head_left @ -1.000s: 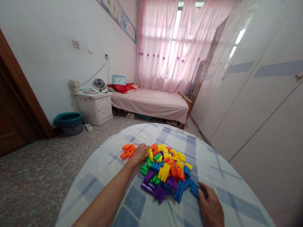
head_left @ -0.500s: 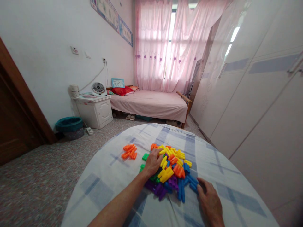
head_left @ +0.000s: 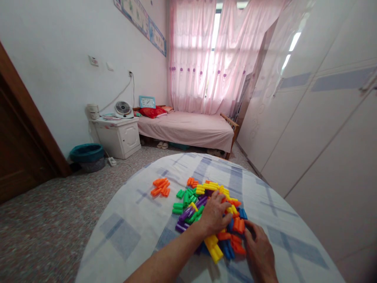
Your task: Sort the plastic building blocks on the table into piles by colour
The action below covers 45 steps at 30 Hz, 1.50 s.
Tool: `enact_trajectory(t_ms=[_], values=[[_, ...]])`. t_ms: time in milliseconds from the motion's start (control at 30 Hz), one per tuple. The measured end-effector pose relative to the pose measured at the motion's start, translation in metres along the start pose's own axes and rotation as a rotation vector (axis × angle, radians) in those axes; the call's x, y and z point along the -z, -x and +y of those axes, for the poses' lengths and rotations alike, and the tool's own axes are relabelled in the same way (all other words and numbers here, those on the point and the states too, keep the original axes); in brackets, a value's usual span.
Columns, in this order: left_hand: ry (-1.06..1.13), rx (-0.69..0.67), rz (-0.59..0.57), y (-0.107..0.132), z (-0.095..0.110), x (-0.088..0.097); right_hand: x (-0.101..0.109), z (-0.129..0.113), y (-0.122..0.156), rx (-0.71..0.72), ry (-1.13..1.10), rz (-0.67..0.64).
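In the head view, the person's left hand lies palm down over the pile of plastic pieces, its fingers spread apart across yellow and orange ones; whether anything is clasped beneath the palm cannot be told, since the hand itself hides it. The right hand rests at the right edge of the pile, its thumb and forefinger a little apart, just beside an orange piece; contact there is hard to make out.

The pile sits on a round table covered by a blue-and-white checked cloth; green pieces lie on its left side, purple ones among them; yellow pieces line the far edge; a yellow piece points toward the viewer below the left wrist, with blue pieces to its right; a small orange cluster lies apart, to the left of the pile.

Beyond the table stand a bed with a pink cover, a white cabinet bearing a fan, and a tall wardrobe.
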State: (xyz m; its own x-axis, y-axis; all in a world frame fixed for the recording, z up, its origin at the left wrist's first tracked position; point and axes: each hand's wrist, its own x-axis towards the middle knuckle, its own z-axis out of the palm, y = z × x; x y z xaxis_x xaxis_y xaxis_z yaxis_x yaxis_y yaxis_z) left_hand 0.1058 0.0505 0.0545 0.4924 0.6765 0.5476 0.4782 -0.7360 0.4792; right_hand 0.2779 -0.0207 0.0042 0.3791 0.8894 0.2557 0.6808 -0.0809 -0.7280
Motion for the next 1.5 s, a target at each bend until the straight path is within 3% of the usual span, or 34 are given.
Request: enact_trajectory(t_ms=[100,200,367,500,667,800,933,1067,1167,1300,1500], values=[[0.004,-0.078,-0.047,0.017,0.011,0.014,0.0,0.001,0.0,0.001,-0.003,-0.01],[-0.008,-0.045,-0.028,0.044,0.015,0.032,0.0,0.0,0.0,-0.009,0.012,-0.011],[-0.138,0.209,0.035,0.09,-0.002,0.049,0.001,-0.005,0.0,-0.014,0.031,-0.007],[-0.188,0.429,0.088,0.105,-0.02,0.04,0.0,-0.003,0.0,0.003,0.055,-0.012],[-0.125,0.418,0.075,0.092,-0.015,0.024,0.0,-0.001,0.001,0.011,0.039,-0.016],[-0.124,0.352,0.154,0.065,-0.015,0.032,-0.001,0.0,0.001,-0.008,0.011,-0.004],[-0.189,0.359,0.168,0.028,-0.051,0.052,-0.002,0.003,0.0,-0.003,0.021,-0.013],[-0.311,0.477,-0.059,0.001,-0.103,0.063,-0.003,0.003,-0.001,-0.017,0.0,-0.019],[-0.288,0.447,-0.167,-0.009,-0.129,0.064,-0.002,0.002,0.0,-0.019,-0.02,-0.01],[-0.258,0.377,-0.247,-0.013,-0.139,0.065,-0.003,0.002,0.0,-0.024,-0.018,-0.005],[-0.328,0.414,-0.175,-0.009,-0.135,0.067,-0.003,0.004,0.0,-0.032,-0.02,-0.011]])
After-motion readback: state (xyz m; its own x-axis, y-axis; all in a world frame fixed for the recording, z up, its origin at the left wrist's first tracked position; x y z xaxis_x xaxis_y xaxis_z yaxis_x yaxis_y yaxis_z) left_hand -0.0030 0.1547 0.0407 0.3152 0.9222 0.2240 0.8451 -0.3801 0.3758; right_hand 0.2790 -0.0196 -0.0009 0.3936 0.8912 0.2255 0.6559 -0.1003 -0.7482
